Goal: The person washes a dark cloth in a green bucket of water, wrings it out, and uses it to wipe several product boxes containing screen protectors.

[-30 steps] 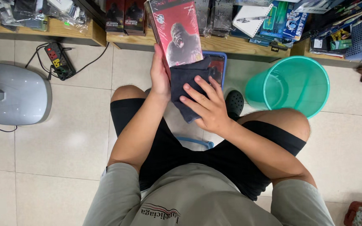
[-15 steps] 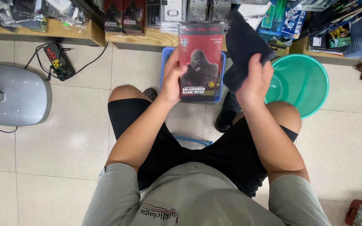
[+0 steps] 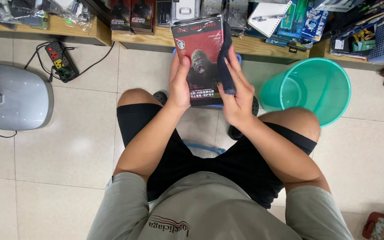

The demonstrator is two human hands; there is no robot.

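Package: flat red-and-black packet point(image 3: 199, 60) with a gorilla picture, held upright above the knees.
Left hand point(image 3: 179, 86): closed on the packet's left edge.
Right hand point(image 3: 238, 95): pressing a dark cloth point(image 3: 225, 66) against the packet's right edge.
Surroundings: green bucket point(image 3: 330, 95) to the right; power strip point(image 3: 58, 60) on the floor, left.

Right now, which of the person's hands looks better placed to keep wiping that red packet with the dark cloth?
The right hand, probably. It holds the dark cloth pressed along the right edge of the red packet. The left hand grips the packet's left side, thumb across the front, so it serves better to steady it.
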